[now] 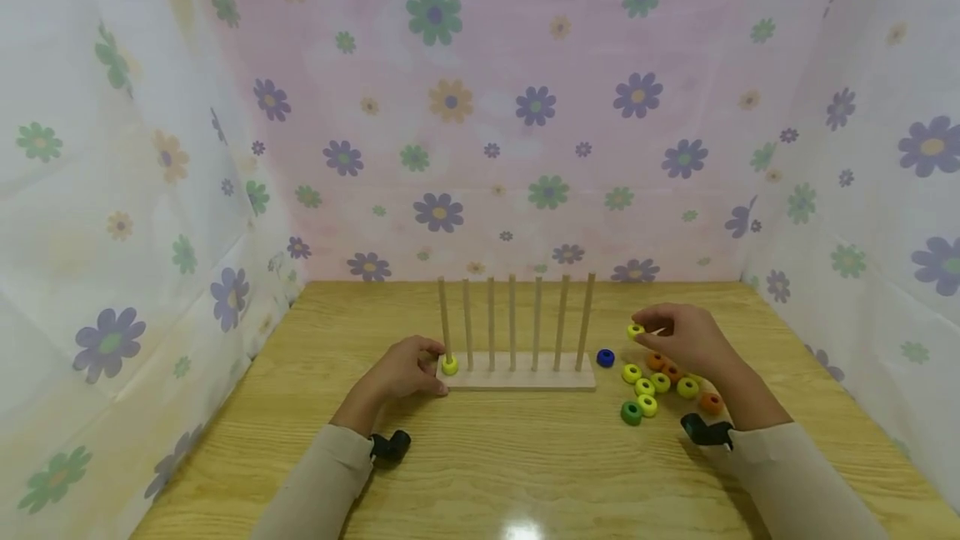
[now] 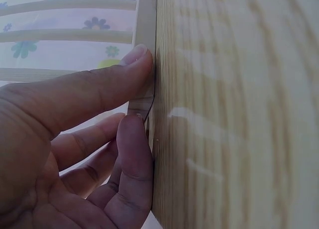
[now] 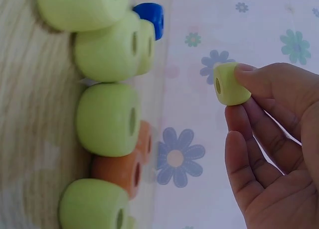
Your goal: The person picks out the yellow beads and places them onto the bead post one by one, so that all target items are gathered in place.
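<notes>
A wooden base [image 1: 517, 382] with several upright pegs stands mid-table, and a yellow bead [image 1: 450, 366] sits at the bottom of its leftmost peg. My left hand [image 1: 405, 369] grips the left end of the base; in the left wrist view the thumb of this hand [image 2: 75, 139] presses the base's edge [image 2: 144, 84]. Above the loose beads, my right hand [image 1: 686, 342] pinches a yellow bead [image 1: 635, 330] between thumb and fingers. That bead [image 3: 232, 83] hangs off the table in the right wrist view, held by the hand [image 3: 279, 134], its hole showing.
Right of the base lie a blue bead [image 1: 606, 358], a green bead [image 1: 632, 413], several yellow beads [image 1: 660, 382] and orange beads [image 1: 711, 403] on the wooden table [image 1: 480, 465]. Flowered cloth [image 1: 487, 148] hangs behind and at both sides.
</notes>
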Demonstrator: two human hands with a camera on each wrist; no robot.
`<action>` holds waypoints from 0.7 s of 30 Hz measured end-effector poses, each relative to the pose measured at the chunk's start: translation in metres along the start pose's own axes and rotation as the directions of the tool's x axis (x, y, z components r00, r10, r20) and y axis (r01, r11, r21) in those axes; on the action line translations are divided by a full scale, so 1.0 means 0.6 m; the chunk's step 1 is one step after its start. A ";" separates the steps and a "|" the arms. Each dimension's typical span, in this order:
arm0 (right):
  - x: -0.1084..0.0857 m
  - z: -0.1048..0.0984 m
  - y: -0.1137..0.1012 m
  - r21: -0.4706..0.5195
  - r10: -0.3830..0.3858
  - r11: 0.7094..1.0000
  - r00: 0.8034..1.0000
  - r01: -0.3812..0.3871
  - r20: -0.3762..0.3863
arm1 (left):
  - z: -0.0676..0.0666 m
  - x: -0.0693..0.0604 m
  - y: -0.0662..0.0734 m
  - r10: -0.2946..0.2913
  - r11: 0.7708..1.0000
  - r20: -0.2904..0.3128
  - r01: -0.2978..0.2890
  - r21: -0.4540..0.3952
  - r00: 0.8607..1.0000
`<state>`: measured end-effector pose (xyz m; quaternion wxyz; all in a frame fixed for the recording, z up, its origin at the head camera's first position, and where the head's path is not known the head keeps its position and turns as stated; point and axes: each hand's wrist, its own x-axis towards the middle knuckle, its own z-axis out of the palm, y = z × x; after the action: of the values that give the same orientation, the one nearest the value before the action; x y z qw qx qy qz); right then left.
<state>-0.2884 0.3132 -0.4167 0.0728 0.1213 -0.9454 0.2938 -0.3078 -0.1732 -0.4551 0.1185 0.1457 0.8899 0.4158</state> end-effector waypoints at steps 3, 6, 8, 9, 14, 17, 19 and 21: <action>0.001 -0.003 -0.007 -0.010 -0.021 1.000 1.000 0.021 -0.007 | 0.001 0.000 0.001 0.001 1.000 0.003 -0.001 0.001 1.000; 0.002 -0.006 -0.018 -0.010 -0.037 0.999 0.999 0.037 -0.012 | 0.002 -0.001 0.001 -0.005 1.000 0.001 0.005 -0.004 1.000; 0.005 -0.008 -0.023 -0.008 -0.046 0.999 0.999 0.046 -0.019 | 0.001 -0.001 0.001 -0.008 1.000 0.000 0.008 -0.005 1.000; 0.005 -0.008 -0.025 -0.003 -0.047 0.999 0.999 0.047 -0.021 | 0.001 0.000 0.001 -0.009 1.000 -0.001 0.009 -0.004 1.000; 0.010 -0.013 -0.032 0.006 -0.055 0.998 0.998 0.055 -0.037 | 0.001 0.000 0.001 -0.007 1.000 0.000 0.007 -0.003 1.000; 0.013 -0.017 -0.036 0.003 -0.062 0.998 0.997 0.062 -0.048 | 0.000 -0.001 0.003 -0.006 1.000 -0.001 0.006 -0.002 1.000; 0.015 -0.019 -0.039 0.002 -0.067 0.998 0.996 0.067 -0.056 | 0.000 -0.001 0.004 -0.006 1.000 -0.002 0.006 -0.003 1.000; 0.018 -0.022 -0.043 0.001 -0.073 0.997 0.995 0.074 -0.062 | 0.000 -0.002 0.004 -0.005 1.000 -0.004 0.005 -0.006 1.000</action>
<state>-0.2907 0.2983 -0.3902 0.1128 0.1469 -0.9370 0.2962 -0.3066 -0.1723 -0.4533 0.1182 0.1422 0.8893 0.4184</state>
